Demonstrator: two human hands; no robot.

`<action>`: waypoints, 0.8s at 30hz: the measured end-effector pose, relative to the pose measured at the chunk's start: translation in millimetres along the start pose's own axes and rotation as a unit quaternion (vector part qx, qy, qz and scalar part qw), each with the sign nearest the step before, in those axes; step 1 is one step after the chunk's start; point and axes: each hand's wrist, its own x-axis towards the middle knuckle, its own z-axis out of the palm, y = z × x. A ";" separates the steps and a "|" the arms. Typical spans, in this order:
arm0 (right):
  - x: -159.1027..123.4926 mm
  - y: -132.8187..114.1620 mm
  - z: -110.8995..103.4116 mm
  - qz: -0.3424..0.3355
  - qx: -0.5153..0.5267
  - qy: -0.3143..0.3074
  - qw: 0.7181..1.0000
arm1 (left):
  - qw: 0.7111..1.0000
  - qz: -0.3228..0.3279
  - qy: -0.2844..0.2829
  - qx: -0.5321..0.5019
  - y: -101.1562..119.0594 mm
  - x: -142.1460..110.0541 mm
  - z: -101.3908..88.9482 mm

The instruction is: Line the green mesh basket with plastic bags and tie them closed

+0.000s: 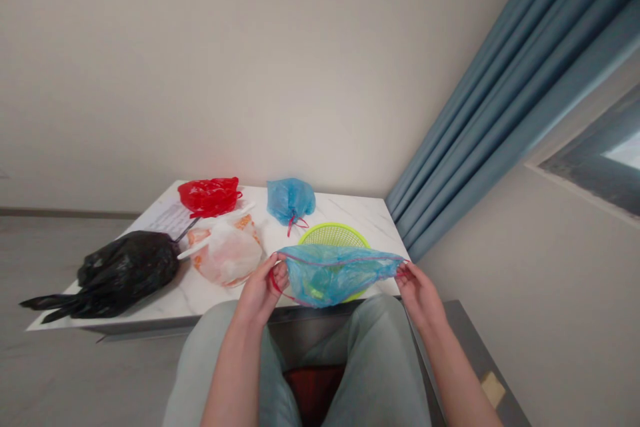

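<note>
Stretched wide between my two hands is a see-through blue plastic bag (pixel 333 273) with a red drawstring along its mouth. My left hand (pixel 265 283) pinches the bag's left end, and a loop of the red string hangs by its fingers. At the right end, my right hand (pixel 417 290) grips the bag's corner. Behind and below the bag lies a yellow-green plastic basket (pixel 335 233), its far rim showing above the bag. Something greenish shows through the blue film; I cannot make out what it is.
On the white marble-patterned table (pixel 373 207) lie a tied blue bag (pixel 291 200), a red bag (pixel 210 197), a white-and-orange bag (pixel 227 250) and a knotted black bag (pixel 127 270). A printed sheet (pixel 163 219) lies at the left. Blue curtains (pixel 480 107) hang at the right.
</note>
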 end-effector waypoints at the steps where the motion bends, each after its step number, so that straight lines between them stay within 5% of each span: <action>1: 0.4 -4.5 1.0 0.023 0.066 0.007 0.998 | 1.000 0.000 0.006 -0.006 -0.4 0.8 -1.3; 6: 4.1 -20.7 -0.1 0.068 0.224 0.022 0.972 | 0.997 -0.034 0.041 -0.048 -1.6 6.3 -14.3; 10: 4.7 -16.8 -2.0 0.091 0.149 0.010 0.985 | 0.997 -0.029 0.035 -0.067 0.9 7.0 -18.2; 17: -10.5 -5.8 5.9 0.033 -0.090 -0.069 0.993 | 0.998 0.050 -0.016 -0.017 9.3 -6.1 0.5; 20: -13.2 -7.9 8.3 0.033 -0.094 -0.082 0.992 | 0.997 0.078 0.004 0.022 10.6 -8.7 5.9; 24: -7.5 -15.9 3.4 0.061 0.031 -0.031 0.997 | 0.991 0.111 0.071 -0.010 10.6 -2.1 1.6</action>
